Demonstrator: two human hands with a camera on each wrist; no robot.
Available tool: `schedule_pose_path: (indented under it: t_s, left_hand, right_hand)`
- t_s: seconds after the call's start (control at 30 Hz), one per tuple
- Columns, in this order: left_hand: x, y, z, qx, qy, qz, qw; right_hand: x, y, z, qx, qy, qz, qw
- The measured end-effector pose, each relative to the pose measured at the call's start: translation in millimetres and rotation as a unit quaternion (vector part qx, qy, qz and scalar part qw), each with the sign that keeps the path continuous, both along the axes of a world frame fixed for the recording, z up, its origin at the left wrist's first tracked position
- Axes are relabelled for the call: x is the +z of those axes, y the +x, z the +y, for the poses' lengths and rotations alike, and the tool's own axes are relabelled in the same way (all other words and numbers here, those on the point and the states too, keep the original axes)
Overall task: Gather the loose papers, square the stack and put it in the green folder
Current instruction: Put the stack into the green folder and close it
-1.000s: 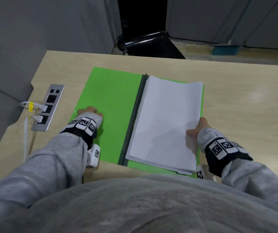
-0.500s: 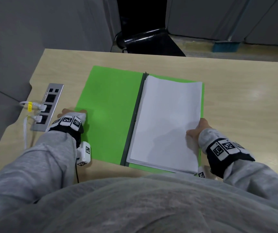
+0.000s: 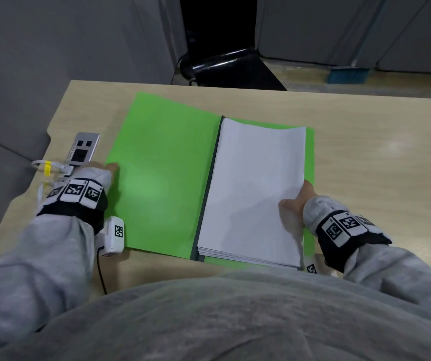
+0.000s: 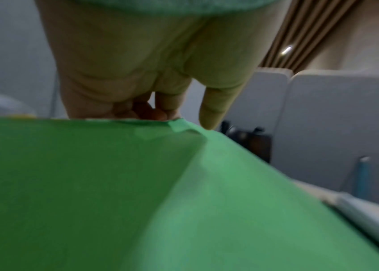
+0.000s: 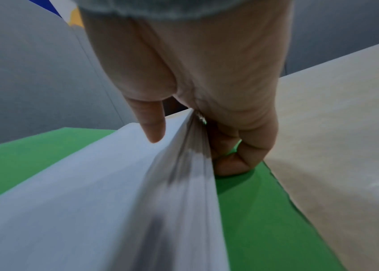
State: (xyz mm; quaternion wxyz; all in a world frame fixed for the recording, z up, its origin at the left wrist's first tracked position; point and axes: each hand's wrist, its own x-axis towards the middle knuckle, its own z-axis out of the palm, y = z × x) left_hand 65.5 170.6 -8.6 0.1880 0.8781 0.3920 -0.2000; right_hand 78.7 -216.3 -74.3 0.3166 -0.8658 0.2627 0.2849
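- Pinching the outer edge of the green folder, the left hand has its fingers curled behind the raised left flap and its thumb on the near face; the edge crumples slightly at the grip.
- Fingertips behind the flap are hidden, and in the head view a grey sleeve covers most of that hand.
- At 3 o'clock, the right hand grips the right edge of the paper stack: thumb on the top sheet, fingers curled underneath, their tips hidden by the sheets.
- That edge is lifted and the sheets fan slightly; the wrist view is blurred.
- Stack lies on the folder's right half, against the dark spine.
- Folder lies open on the worktop.
- At 9 o'clock, a power strip, partly hidden by the left hand.
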Motion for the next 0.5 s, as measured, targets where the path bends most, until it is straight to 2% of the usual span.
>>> schedule_pose_path:
  t_s: [0.1, 0.17, 0.37, 0.43, 0.5]
  left_hand:
    - [37.5, -5.4, -12.2, -0.006, -0.015, -0.025, 1.0]
    - [65.4, -10.8, -28.7, -0.004, -0.043, -0.067, 0.997]
    - [104.4, -22.1, -60.7, -0.114, -0.051, -0.185, 0.975]
    - [109.9, -26.5, -71.3, -0.13, -0.095, -0.235, 0.959]
    - [114.9, -32.0, -82.5, -0.129, -0.176, -0.277, 0.936]
  right_hand:
    - [-3.6, 5.2, 1.2, 0.006, -0.02, -0.007, 1.0]
    - [-2.5, 6.2, 1.3, 0.038, -0.033, 0.029, 0.998]
    - [4.2, 2.4, -0.3, 0.077, -0.037, 0.023, 0.996]
    - [4.2, 1.5, -0.8, 0.087, -0.049, 0.028, 0.995]
    - [4.3, 0.0, -3.0, 0.08, -0.048, 0.018, 0.995]
